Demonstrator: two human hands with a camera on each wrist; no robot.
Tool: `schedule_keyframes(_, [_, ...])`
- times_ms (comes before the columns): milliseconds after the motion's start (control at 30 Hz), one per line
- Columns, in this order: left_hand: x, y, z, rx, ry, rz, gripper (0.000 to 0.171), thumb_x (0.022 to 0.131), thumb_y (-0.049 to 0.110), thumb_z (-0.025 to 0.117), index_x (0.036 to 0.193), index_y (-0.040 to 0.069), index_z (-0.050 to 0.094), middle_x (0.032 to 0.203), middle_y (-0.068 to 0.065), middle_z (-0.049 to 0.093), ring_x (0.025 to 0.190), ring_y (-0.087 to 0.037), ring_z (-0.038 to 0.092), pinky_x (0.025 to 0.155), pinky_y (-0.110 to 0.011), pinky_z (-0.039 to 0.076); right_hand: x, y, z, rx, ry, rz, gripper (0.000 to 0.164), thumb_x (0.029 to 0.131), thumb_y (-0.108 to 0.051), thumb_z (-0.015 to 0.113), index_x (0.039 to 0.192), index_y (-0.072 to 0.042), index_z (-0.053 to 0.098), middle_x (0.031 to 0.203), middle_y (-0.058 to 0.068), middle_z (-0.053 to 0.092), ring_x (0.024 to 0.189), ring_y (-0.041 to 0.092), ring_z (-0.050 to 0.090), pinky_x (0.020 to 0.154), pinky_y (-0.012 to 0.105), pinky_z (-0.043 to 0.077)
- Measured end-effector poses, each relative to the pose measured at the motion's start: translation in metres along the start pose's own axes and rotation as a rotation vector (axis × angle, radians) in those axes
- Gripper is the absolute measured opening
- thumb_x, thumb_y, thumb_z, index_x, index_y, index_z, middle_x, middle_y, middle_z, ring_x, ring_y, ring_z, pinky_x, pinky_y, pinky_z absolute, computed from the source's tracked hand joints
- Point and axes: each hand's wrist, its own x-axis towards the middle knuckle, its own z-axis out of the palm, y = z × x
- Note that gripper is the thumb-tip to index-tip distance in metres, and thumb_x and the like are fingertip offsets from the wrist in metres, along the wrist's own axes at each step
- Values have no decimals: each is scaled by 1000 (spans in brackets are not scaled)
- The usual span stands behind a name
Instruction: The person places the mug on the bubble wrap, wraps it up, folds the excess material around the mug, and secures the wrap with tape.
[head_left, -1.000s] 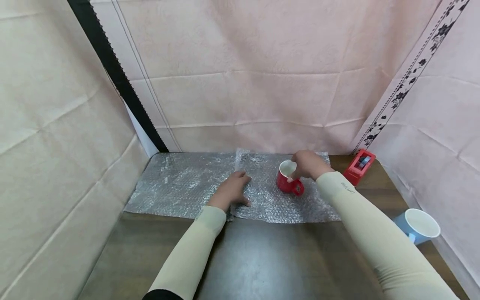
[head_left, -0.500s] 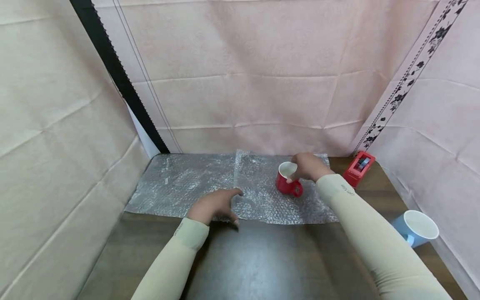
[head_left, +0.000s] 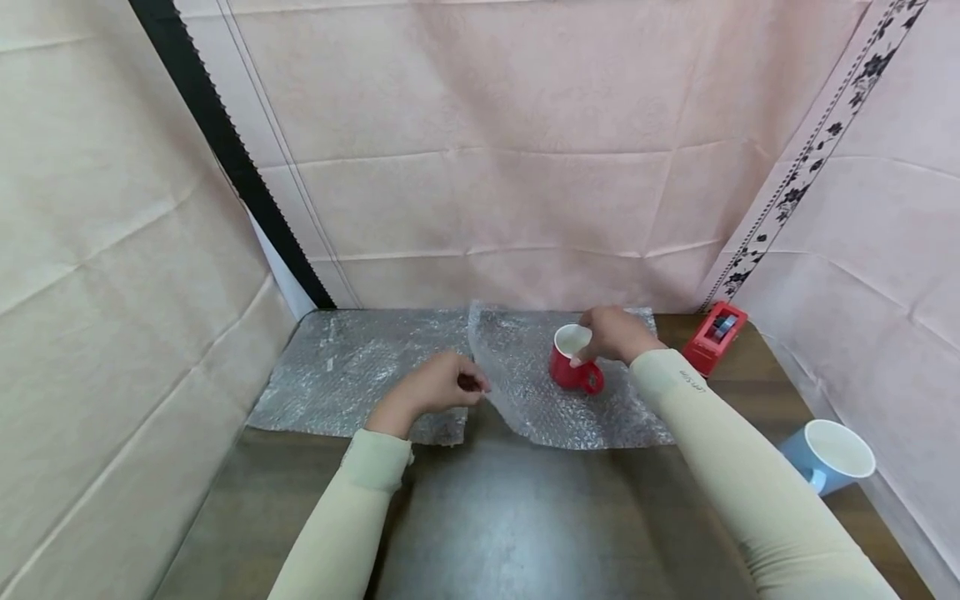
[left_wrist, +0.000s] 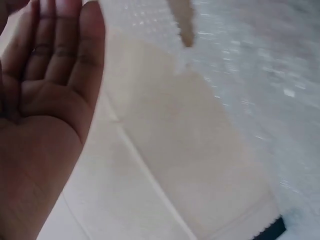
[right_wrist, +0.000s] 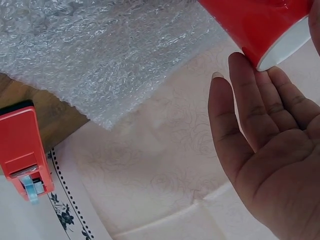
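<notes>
A red mug, white inside, stands upright on the right-hand sheet of bubble wrap. My right hand grips the mug at its rim, thumb on the near side; in the right wrist view the fingertips meet the rim of the red mug. With thumb and fingers my left hand pinches the left edge of that same sheet, which curls up off the table. A second bubble wrap sheet lies flat behind and left of my left hand. In the left wrist view, lifted bubble wrap hangs beside the palm.
A red tape dispenser stands right of the sheets. Nearer, at the table's right side, is a light blue mug. Pale cloth walls in the back and both sides of the wooden table.
My left hand moved back left off the bubble wrap, then closed on the right sheet's left edge and raised it. My right hand stays on the red mug.
</notes>
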Motion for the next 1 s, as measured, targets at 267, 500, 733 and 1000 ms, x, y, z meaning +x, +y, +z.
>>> schedule_keyframes(267, [28,41,2,-23,150,166,22,108,12,79,128,16,88,126,-2,87,104,-11,78,94,-32,66,4,2,8,-14,22,-32,73,84,-34,102,141,0,74,136,20,79,111,36,72,101,56,62])
schedule_keyframes(500, [46,54,19,-8,202,252,39,107,4,75,142,20,82,136,-5,84,84,-13,63,82,-27,58,3,1,12,-38,16,-43,77,83,-37,103,142,2,73,140,21,78,111,36,72,103,56,61])
schedule_keyframes(733, [35,47,23,-136,275,214,34,105,-1,71,131,14,87,125,-6,87,104,-18,78,101,-38,68,1,-2,4,-30,12,-37,76,86,-35,101,146,1,71,139,21,77,113,37,71,101,56,63])
schedule_keyframes(1000, [17,32,15,-127,295,143,27,104,1,76,125,13,88,122,-8,87,115,-28,82,105,-47,68,0,1,-4,-12,-5,-8,71,87,-34,100,143,-1,72,136,19,77,112,36,70,100,55,62])
